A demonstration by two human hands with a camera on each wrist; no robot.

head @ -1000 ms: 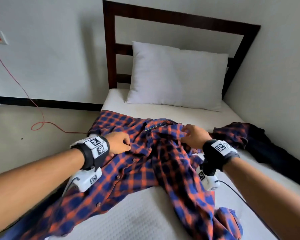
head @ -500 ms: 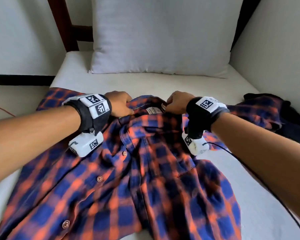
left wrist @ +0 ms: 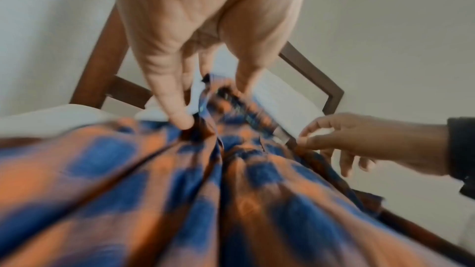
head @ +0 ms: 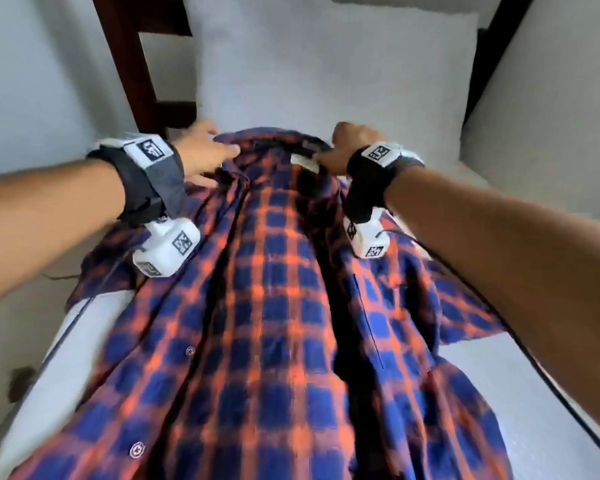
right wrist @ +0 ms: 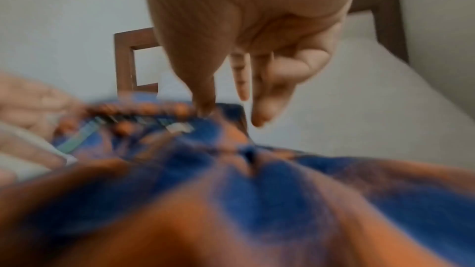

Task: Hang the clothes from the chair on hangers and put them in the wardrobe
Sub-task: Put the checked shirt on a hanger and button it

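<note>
Bedroom: bed (head: 520, 382), pillow (head: 326, 71), wooden headboard (head: 132, 64).

Plaid cloth shirt (head: 284, 306); dark glossy wood headboard (head: 132, 64).

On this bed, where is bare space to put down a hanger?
Bare mattress lies right of the plaid shirt, toward the wall. A narrow strip runs along the left edge. The collar end is crowded: both hands and the pillow.

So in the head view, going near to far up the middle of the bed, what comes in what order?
Plaid shirt's hem and buttons → shirt collar with its label → white pillow.
</note>
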